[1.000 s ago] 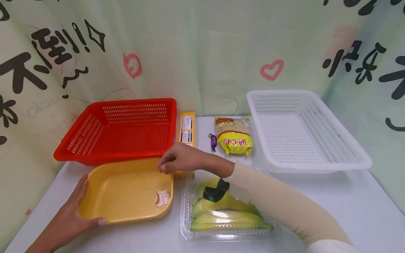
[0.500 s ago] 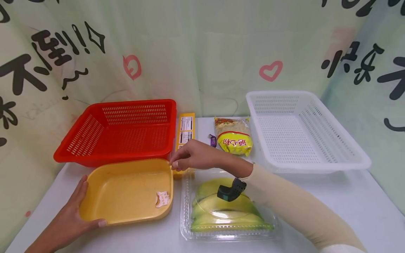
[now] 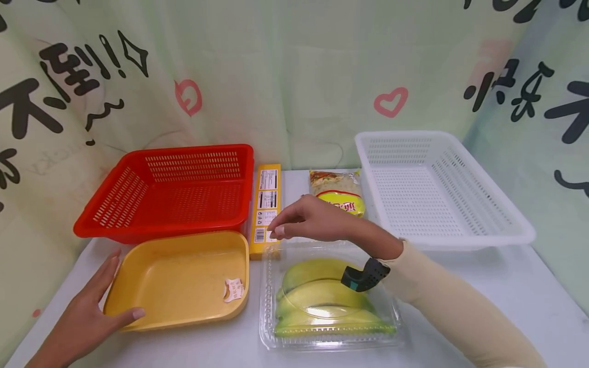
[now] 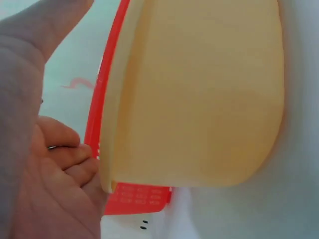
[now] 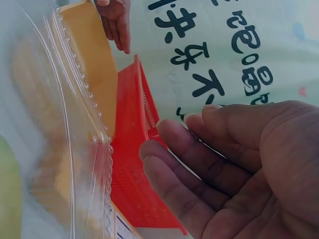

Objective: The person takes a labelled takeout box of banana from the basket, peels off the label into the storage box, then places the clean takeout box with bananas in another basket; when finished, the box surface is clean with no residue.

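My left hand (image 3: 87, 312) lies at the left end of a yellow plastic tray (image 3: 170, 281), fingers stretched along its outer side and the thumb over the near rim. In the left wrist view the palm and fingers (image 4: 70, 159) are right at the tray's edge. Inside the tray is a torn pinkish paper label (image 3: 233, 290), at the right end. My right hand (image 3: 317, 220), fingers loosely bent and holding nothing, hovers above the back edge of a clear clamshell box (image 3: 331, 343) of bananas (image 3: 329, 296). The right wrist view shows the fingers (image 5: 174, 184) apart from everything.
Behind the tray stands a red basket (image 3: 167, 227); a white basket (image 3: 446, 243) is at the back right. Between them are a long yellow carton (image 3: 267, 204) with printed labels and a food packet (image 3: 338, 184), partly covered by the right hand. A printed curtain (image 3: 285, 76) encloses the table.
My right hand has moved right, from the tray's far right corner to over the clamshell box. The left hand has slid slightly left, its fingers easing from the rim. The purple candy is now hidden.
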Available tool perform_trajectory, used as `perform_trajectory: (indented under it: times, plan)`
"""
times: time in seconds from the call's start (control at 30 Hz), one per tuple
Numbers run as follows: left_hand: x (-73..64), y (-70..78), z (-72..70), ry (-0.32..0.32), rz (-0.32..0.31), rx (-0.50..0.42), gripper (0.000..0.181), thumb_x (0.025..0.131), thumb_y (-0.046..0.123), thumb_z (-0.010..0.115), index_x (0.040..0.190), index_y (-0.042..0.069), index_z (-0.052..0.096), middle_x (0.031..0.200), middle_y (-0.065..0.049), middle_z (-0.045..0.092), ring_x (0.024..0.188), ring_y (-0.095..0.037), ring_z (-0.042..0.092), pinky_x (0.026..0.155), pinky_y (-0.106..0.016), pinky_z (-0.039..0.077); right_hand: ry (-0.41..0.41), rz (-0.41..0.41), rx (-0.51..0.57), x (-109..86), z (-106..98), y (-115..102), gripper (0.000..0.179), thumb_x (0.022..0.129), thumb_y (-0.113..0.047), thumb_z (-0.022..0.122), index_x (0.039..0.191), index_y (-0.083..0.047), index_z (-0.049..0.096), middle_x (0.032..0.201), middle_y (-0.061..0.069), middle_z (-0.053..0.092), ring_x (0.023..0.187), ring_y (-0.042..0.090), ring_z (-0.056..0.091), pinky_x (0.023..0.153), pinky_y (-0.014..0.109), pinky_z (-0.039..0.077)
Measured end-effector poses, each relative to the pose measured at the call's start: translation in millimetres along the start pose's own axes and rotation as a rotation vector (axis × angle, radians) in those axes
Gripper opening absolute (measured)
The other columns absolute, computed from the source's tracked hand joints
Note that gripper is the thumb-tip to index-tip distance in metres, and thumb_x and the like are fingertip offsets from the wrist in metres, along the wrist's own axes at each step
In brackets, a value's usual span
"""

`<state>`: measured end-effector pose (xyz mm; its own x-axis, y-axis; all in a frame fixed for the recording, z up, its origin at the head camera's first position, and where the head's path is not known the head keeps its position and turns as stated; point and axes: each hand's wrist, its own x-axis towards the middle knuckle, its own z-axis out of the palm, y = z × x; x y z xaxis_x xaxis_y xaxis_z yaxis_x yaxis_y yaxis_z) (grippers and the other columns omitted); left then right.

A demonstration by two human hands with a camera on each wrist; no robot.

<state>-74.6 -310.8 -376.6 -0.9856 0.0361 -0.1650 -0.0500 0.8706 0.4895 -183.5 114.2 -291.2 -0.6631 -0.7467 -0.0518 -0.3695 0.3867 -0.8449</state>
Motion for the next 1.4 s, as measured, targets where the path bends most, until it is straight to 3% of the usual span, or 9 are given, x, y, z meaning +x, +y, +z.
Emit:
perform_trajectory:
  times: [0.13, 0.27, 0.4, 0.57, 0.63, 0.73, 0.87, 1.17, 1.4]
  plan:
    - [-3.1, 8.6, 0.9, 0.086, 0.019, -0.034, 0.116, 0.08, 0.053, 0.074, 0.154, 0.017, -0.008, 0.16, -0.018, -0.003, 0.138, -0.053, 0.013, 0.091, -0.068, 0.034, 0.022, 0.005, -0.014, -12.1, -4.0, 2.4, 0.023, 0.096, -0.012, 0.062, 0.114, -0.002, 0.071, 0.1, -0.001, 0.073, 0.089, 0.013, 0.068, 0.082, 0.031, 0.055]
    - [-6.0, 18.9, 2.9, 0.154, 0.032, -0.125, 0.102, 0.087, 0.046, 0.07, 0.155, 0.016, 0.002, 0.16, -0.016, 0.009, 0.137, -0.048, 0.025, 0.094, -0.034, 0.04, 0.049, 0.008, -0.037, -26.4, -7.2, 6.5, 0.024, 0.095, -0.015, 0.064, 0.115, -0.002, 0.07, 0.101, 0.0, 0.073, 0.093, 0.017, 0.068, 0.082, 0.03, 0.055]
    - [-8.1, 30.8, 3.7, 0.157, 0.066, -0.209, 0.091, 0.09, 0.041, 0.068, 0.156, 0.017, 0.01, 0.159, -0.014, 0.019, 0.137, -0.04, 0.03, 0.089, -0.01, 0.032, 0.105, 0.003, -0.065, -43.5, -10.5, 11.4, 0.023, 0.096, -0.015, 0.063, 0.114, -0.003, 0.071, 0.103, 0.002, 0.072, 0.095, 0.02, 0.067, 0.079, 0.029, 0.054]
    - [-8.9, 45.7, 8.7, 0.195, 0.238, -0.262, 0.087, 0.088, 0.025, 0.074, 0.156, 0.02, 0.02, 0.157, -0.008, 0.027, 0.136, 0.005, 0.027, 0.089, -0.002, 0.032, 0.172, 0.015, -0.065, -61.6, -14.6, 20.2, 0.024, 0.096, -0.014, 0.063, 0.115, -0.003, 0.071, 0.104, 0.001, 0.072, 0.099, 0.018, 0.067, 0.083, 0.03, 0.055]
    - [-8.3, 50.4, 11.5, 0.202, 0.295, -0.276, 0.087, 0.087, 0.021, 0.076, 0.155, 0.018, 0.023, 0.156, -0.008, 0.029, 0.131, 0.013, 0.028, 0.09, -0.001, 0.032, 0.2, 0.028, -0.058, -67.5, -15.8, 24.7, 0.023, 0.096, -0.014, 0.063, 0.115, -0.003, 0.071, 0.103, 0.0, 0.072, 0.099, 0.015, 0.067, 0.084, 0.03, 0.054]
    - [-6.1, 56.6, 14.2, 0.187, 0.321, -0.279, 0.087, 0.085, 0.02, 0.077, 0.155, 0.014, 0.025, 0.155, -0.011, 0.03, 0.137, -0.012, 0.036, 0.09, -0.002, 0.031, 0.247, 0.045, -0.04, -76.2, -16.9, 31.0, 0.021, 0.096, -0.014, 0.063, 0.113, -0.005, 0.072, 0.101, -0.002, 0.073, 0.098, 0.014, 0.067, 0.084, 0.03, 0.054]
    - [-5.8, 63.5, 16.5, 0.154, 0.306, -0.264, 0.088, 0.085, 0.024, 0.078, 0.155, 0.014, 0.025, 0.155, -0.012, 0.03, 0.127, -0.044, 0.043, 0.089, -0.003, 0.032, 0.307, 0.032, -0.023, -88.5, -17.3, 40.9, 0.019, 0.097, -0.013, 0.061, 0.11, -0.007, 0.073, 0.101, -0.003, 0.072, 0.096, 0.015, 0.067, 0.083, 0.031, 0.055]
    - [-8.3, 83.1, 26.0, 0.11, 0.291, -0.267, 0.089, 0.083, 0.03, 0.078, 0.154, 0.012, 0.028, 0.156, -0.009, 0.031, 0.132, -0.04, 0.041, 0.091, -0.01, 0.034, 0.403, 0.029, -0.01, -110.3, -10.6, 60.2, 0.022, 0.097, -0.012, 0.061, 0.117, -0.008, 0.07, 0.112, 0.0, 0.07, 0.105, 0.015, 0.064, 0.085, 0.029, 0.054]
    - [-7.8, 108.6, 38.4, 0.055, 0.313, -0.303, 0.091, 0.082, 0.037, 0.078, 0.154, 0.014, 0.027, 0.157, -0.004, 0.029, 0.135, -0.037, 0.039, 0.096, -0.042, 0.039, 0.475, -0.058, -0.048, -118.2, 1.1, 66.8, 0.03, 0.095, -0.007, 0.062, 0.125, -0.009, 0.066, 0.122, 0.0, 0.066, 0.117, 0.012, 0.057, 0.094, 0.023, 0.048]
